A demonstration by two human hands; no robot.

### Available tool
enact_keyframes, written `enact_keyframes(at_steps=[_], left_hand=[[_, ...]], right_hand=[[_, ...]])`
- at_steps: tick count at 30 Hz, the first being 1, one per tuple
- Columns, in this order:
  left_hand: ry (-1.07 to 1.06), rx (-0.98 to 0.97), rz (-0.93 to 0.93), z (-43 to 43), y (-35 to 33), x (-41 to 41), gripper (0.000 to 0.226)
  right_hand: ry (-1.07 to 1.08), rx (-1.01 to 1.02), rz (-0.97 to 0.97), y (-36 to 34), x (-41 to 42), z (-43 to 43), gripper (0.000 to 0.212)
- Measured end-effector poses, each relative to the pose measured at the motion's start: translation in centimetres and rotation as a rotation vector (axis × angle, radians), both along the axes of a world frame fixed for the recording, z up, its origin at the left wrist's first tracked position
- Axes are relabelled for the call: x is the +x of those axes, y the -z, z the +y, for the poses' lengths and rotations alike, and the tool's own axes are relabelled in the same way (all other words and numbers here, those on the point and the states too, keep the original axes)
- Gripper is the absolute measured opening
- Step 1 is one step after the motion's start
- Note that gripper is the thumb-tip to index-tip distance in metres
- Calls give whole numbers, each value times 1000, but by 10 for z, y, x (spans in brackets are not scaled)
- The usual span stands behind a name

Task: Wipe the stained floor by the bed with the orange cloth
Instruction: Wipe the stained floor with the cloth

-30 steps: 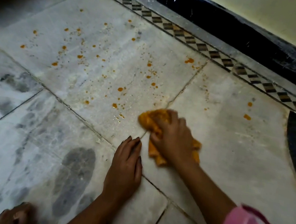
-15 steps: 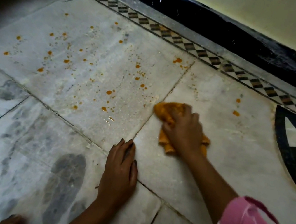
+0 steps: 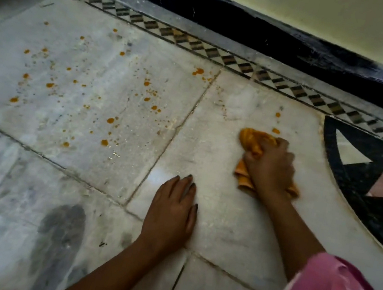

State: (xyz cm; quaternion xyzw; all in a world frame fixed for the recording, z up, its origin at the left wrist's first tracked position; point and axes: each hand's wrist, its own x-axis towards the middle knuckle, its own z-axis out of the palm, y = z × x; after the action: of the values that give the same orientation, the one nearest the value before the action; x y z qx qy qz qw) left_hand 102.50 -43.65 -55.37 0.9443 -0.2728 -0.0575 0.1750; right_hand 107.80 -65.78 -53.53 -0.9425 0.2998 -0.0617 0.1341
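My right hand grips a bunched orange cloth and presses it on the pale marble floor, on the slab right of the joint. Two small orange spots lie just beyond the cloth. Many orange stain drops are scattered over the slab to the left. My left hand rests flat on the floor with fingers straight, near and left of the cloth, holding nothing.
A diamond-patterned border strip and a black skirting run along the far wall. A black inlay with pale and pink triangles curves at the right. Dark grey patches mark the near-left slabs.
My right hand has slid the cloth to the right, away from the tile joint toward the black inlay. The left hand stays planted on the floor.
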Motion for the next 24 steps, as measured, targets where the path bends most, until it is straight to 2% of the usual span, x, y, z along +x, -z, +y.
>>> enact_keyframes(at_steps=[2,6,8,10,12,15,18,21,24], left_hand=[[56,143,45,-5,-20,13,51],[286,671,65,-5,-82,42,50],[422,884,103,1,-122,56,53],[567,1052,145,1,-164,68,57],[651,1159,191,-4,-203,78,59],[703,1154,169,-12,-241,86,60],[811,1059,-26,-27,-249,93,60],[788,919,-142,-50,-220,103,59],[689,759,-153,-71,-161,111,57]], right_hand=[[-113,-12,38,5,-8,24,54],[-471,64,93,-4,-77,48,45],[-618,119,196,-13,-102,40,55],[-624,143,248,-30,-114,17,65],[-523,171,203,-58,-116,-10,62],[-438,154,142,-104,-103,-44,59],[-456,151,367,-138,-85,-63,77],[-480,75,448,-154,-71,-75,78],[-513,23,592,-144,-58,-82,76]])
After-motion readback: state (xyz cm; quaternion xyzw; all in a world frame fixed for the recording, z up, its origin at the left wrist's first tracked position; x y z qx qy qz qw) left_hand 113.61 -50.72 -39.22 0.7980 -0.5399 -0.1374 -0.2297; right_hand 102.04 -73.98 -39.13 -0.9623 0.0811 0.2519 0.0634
